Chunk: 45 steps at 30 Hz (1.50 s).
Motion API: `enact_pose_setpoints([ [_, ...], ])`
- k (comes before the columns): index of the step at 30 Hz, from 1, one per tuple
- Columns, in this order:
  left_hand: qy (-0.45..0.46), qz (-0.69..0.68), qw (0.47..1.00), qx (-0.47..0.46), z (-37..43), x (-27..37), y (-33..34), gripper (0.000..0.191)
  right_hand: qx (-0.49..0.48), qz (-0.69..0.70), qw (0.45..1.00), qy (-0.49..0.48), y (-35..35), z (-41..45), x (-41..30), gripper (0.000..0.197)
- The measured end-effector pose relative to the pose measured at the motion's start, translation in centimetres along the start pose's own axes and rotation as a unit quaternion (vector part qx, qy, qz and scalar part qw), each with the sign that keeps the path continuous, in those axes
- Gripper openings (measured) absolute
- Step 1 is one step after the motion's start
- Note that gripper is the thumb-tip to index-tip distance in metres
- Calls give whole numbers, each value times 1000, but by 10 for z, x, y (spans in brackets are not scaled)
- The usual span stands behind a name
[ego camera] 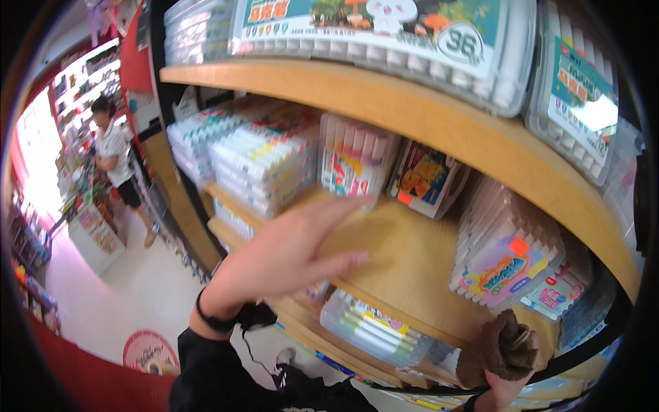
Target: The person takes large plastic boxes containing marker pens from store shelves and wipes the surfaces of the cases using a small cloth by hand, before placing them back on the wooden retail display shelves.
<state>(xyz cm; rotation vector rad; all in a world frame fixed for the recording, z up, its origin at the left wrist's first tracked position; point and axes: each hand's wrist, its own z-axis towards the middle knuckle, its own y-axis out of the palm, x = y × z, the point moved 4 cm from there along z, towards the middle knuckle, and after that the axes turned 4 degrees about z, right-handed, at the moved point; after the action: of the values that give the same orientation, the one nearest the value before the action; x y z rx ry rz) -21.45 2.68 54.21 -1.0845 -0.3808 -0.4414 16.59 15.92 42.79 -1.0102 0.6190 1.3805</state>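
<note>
My left hand (293, 247) reaches over the wooden shelf (396, 247), thumb and fingers apart, with nothing in it; it is a little blurred. Just beyond its fingertips stands a clear case of markers (352, 154), with a dark boxed set (427, 177) to its right. At the lower right, my right hand (507, 386) holds a bunched brown cloth (497, 350) at the shelf's front edge. Above the cloth, a stack of marker packs (499, 257) with an orange sticker sits on the same shelf.
Stacked marker cases (262, 159) fill the shelf's left part. An upper shelf board (412, 108) overhangs it, bearing a large marker case (381, 41). Clear marker packs (370, 327) lie on a lower shelf. At the far left, a person (113, 149) stands near a white display stand (95, 237).
</note>
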Motion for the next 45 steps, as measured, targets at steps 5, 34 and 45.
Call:
enact_pose_setpoints([
  [5, 103, 31, 994, 3, -14, -1, -55, 65, 36, 67, 995, -68, 17, -36, -15, 59],
  [34, 133, 125, 973, -142, 106, 17, -39, 36, -324, 26, 934, -151, 213, 29, -124, 43],
  [45, 73, 40, 990, -109, 153, -10, -20, 37, -319, 38, 927, -194, 185, 35, -122, 37],
])
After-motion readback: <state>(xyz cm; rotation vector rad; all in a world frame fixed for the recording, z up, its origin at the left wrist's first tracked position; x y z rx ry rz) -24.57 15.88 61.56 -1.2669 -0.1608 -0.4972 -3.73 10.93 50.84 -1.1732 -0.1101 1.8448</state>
